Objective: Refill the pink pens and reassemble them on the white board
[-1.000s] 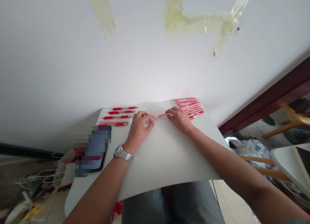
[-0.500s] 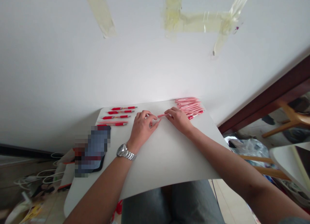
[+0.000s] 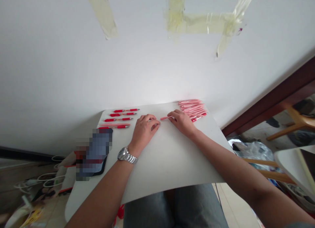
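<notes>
My right hand (image 3: 180,120) pinches a slim pink pen refill (image 3: 164,118), whose end sticks out to the left. Just left of that end is my left hand (image 3: 145,127), its fingers curled and thumb drawn in; whatever it may hold is hidden. Several red pens (image 3: 121,119) lie in a row on the left of the white table (image 3: 167,155), with a pink stick (image 3: 112,125) beside the nearest one. A pile of pink refills (image 3: 193,105) rests at the back right, and red pen parts (image 3: 197,118) lie at its front edge.
A blurred-out dark phone (image 3: 97,152) lies along the table's left edge. The white wall (image 3: 157,67) stands right behind the table. White cables (image 3: 41,180) are on the floor at left. A wooden chair (image 3: 292,123) and plastic bags (image 3: 258,150) are at right.
My left hand has shifted slightly left, and its fingers and thumb have drawn closer together. My right hand with the pink refill has barely moved.
</notes>
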`<state>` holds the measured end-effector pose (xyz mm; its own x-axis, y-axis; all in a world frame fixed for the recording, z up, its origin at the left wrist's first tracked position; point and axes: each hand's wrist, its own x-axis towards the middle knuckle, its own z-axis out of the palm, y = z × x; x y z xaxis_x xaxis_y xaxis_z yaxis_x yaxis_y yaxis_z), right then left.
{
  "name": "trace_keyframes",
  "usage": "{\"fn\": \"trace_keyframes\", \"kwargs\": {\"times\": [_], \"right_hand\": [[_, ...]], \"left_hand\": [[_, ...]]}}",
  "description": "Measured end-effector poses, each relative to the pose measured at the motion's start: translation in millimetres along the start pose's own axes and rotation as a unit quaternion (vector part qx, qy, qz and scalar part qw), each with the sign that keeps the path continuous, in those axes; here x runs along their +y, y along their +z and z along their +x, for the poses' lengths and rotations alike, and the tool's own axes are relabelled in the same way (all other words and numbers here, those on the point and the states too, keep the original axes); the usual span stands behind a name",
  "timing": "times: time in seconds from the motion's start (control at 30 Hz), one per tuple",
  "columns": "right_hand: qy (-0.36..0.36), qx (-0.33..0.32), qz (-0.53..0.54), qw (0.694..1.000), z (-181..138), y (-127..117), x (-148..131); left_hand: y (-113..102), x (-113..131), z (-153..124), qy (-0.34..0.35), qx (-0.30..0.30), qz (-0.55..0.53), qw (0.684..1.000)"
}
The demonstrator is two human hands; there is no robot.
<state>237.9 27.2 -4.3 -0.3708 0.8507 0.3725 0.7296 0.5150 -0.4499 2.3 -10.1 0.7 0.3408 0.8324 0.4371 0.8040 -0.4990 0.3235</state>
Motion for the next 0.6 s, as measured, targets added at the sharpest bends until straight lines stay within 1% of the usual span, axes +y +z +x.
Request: {"fn": "trace_keyframes", "kwargs": {"times": [0.37, 0.6], "right_hand": [[-0.060, -0.011, 0.021, 0.998, 0.5, 0.4, 4.0], [-0.095, 0.001, 0.030, 0.995, 0.3, -1.3, 4.1]], "left_hand": [[3.0, -7.5, -2.7, -0.023, 0.038, -0.016, 0.999], [1.5, -5.6, -2.8, -0.024, 0.042, -0.008, 0.999]]}}
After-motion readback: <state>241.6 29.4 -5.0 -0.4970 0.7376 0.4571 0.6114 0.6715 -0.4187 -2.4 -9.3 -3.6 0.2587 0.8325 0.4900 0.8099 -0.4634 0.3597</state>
